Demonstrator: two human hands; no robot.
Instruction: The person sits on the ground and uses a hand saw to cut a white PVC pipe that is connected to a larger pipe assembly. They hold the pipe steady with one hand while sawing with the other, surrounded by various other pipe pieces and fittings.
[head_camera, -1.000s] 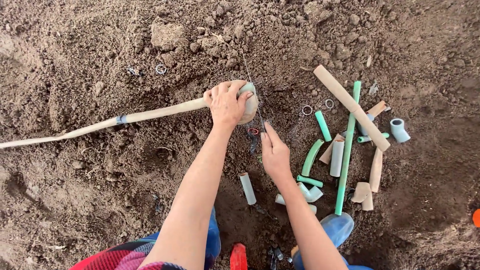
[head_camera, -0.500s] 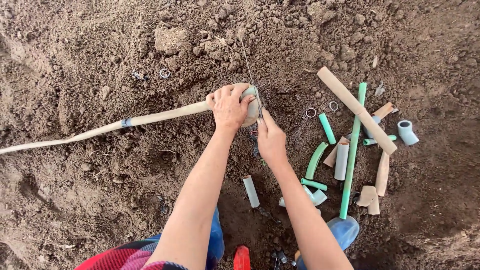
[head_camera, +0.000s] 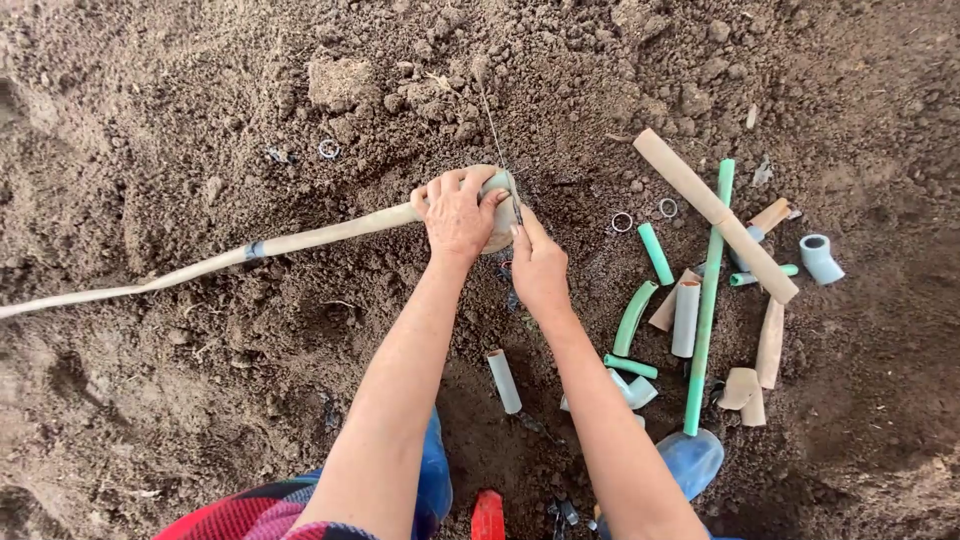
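Gripping from above, the left hand (head_camera: 458, 212) wraps its fingers (head_camera: 452, 182) around the thick, dirt-coated end fitting (head_camera: 498, 212) of a long tan hose (head_camera: 260, 247), the thumb pressed against the fitting's near side. Just beside it, the right hand (head_camera: 538, 265) has its fingers drawn narrow, the fingertips (head_camera: 520, 232) pinched at the fitting's right edge, where a thin dark wire (head_camera: 493, 130) meets it; whether the wire is actually clamped between the fingertips cannot be told. The wire runs away from the fingertips up across the loose brown soil (head_camera: 200, 120).

From the left hand's grip the hose stretches off to the left, lying on the soil, with a dark band around it partway along.

Near the right wrist, on the person's side, lies a short pale pipe stub (head_camera: 504, 381). Further right of the fingertips sit two small metal rings (head_camera: 644, 215), apart from each other. Beyond them is a scatter of cut pipe: a long green pipe (head_camera: 708, 300) lying roughly upright in the view, a long tan pipe (head_camera: 715, 215) crossing over it at a slant, several short green and tan offcuts around them, and a pale grey elbow fitting (head_camera: 820, 257) at the far right. Another small ring (head_camera: 329, 149) lies on the soil above the hose, up and left of the left hand.
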